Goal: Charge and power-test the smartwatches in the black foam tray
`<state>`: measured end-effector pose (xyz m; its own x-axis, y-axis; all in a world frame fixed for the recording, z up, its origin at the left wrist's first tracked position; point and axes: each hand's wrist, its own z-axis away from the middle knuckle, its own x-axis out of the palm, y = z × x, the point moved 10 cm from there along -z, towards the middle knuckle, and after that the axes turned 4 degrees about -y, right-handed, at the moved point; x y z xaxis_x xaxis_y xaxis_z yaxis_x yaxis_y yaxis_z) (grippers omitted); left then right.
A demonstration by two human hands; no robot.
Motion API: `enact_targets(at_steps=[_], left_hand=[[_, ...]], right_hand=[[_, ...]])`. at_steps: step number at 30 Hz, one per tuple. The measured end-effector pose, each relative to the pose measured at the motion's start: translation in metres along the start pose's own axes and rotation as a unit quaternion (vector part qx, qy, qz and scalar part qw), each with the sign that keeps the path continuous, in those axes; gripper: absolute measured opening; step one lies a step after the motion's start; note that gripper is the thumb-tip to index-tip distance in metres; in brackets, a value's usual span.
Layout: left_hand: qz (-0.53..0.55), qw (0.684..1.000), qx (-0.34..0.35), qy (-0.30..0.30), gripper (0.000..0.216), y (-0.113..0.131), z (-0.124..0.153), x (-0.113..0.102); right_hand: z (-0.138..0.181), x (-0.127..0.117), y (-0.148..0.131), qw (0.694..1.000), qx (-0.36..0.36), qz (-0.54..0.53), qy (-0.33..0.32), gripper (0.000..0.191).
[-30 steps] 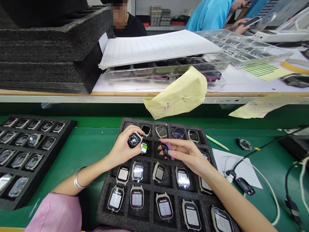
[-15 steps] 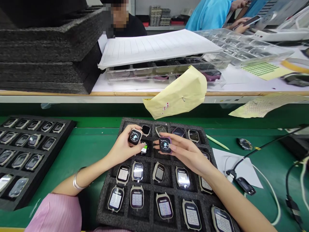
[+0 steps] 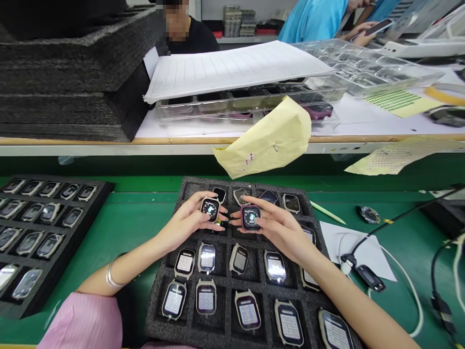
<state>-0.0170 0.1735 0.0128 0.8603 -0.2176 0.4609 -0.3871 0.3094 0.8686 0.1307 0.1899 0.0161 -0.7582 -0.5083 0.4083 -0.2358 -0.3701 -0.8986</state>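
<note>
My left hand [image 3: 189, 220] grips a beige smartwatch body [image 3: 209, 208] with a lit round dial, screen up. My right hand [image 3: 278, 225] pinches a purple smartwatch body [image 3: 250, 216], its screen also lit and facing me. Both watches hover side by side just above the far rows of a black foam tray [image 3: 225, 295]. Several more watch bodies with lit screens lie in the tray's pockets below my wrists.
A second foam tray [image 3: 94, 201] of watches lies at the left on the green bench. A white sheet [image 3: 363, 252], cables and a small charger lie at the right. A yellow label sheet [image 3: 269, 140] hangs off the raised shelf, where clear trays and stacked foam stand. Other people sit behind.
Both hands turned their watches screen-up and brought them closer together over the tray. The right hand's purple watch rotated from edge-on to facing me.
</note>
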Motion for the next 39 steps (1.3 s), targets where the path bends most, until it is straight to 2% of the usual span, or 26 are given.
enact_targets(at_steps=[11, 15, 17, 21, 26, 28, 32, 36, 39], left_hand=[[-0.034, 0.999, 0.014, -0.032, 0.033, 0.0, -0.001, 0.005], [-0.124, 0.991, 0.037, -0.017, 0.039, 0.004, -0.001, 0.003], [-0.208, 0.976, 0.061, 0.012, 0.041, 0.009, 0.0, -0.003], [-0.351, 0.923, 0.139, 0.072, 0.038, 0.026, 0.005, -0.009], [-0.454, 0.869, 0.173, 0.09, 0.033, 0.032, 0.009, -0.005], [-0.474, 0.858, 0.178, 0.091, 0.033, 0.033, 0.01, -0.004], [-0.479, 0.858, 0.16, 0.091, 0.03, 0.03, 0.008, -0.006], [-0.473, 0.856, 0.186, 0.095, 0.023, 0.035, 0.007, -0.006], [-0.445, 0.873, 0.182, 0.081, 0.02, 0.031, 0.005, -0.006]], right_hand=[[0.001, 0.001, -0.001, 1.0, -0.003, 0.014, -0.004, 0.041], [0.003, 0.002, 0.002, 1.0, 0.01, 0.011, -0.001, 0.054], [0.003, 0.004, 0.004, 1.0, 0.015, 0.009, -0.008, 0.06], [0.003, 0.005, 0.005, 0.999, 0.017, 0.027, -0.023, 0.059], [0.002, 0.003, -0.001, 0.995, -0.007, 0.092, -0.027, 0.042], [0.002, 0.003, -0.003, 0.994, -0.016, 0.108, -0.029, 0.038], [0.001, 0.001, -0.001, 0.992, -0.014, 0.125, -0.025, 0.037], [0.0, 0.001, -0.001, 0.992, -0.012, 0.12, -0.018, 0.035], [0.0, 0.0, -0.003, 0.994, -0.011, 0.111, -0.01, 0.033]])
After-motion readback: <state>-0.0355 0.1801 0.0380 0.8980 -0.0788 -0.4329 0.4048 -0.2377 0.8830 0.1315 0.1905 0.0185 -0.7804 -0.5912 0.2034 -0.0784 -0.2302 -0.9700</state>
